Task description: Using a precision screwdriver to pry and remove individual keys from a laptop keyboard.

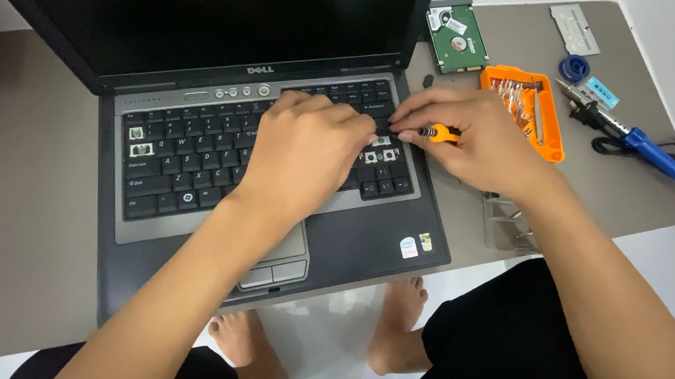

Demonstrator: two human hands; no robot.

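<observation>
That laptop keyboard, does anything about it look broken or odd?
Yes. The dark grey laptop's black keyboard has keycaps missing: two bare sockets at its left edge and more by the right hand's orange-handled screwdriver.

I see both my forearms bare to the elbow, no sleeves, rings or watch on my left hand [304, 156] or right hand [479, 138]; black shorts, apparently, cover my thighs, and my feet are bare

Bare desk [35, 231] left of left hand [304, 156]; right hand [479, 138] hemmed by orange bit case [540, 115], soldering iron [647, 151] beyond.
</observation>
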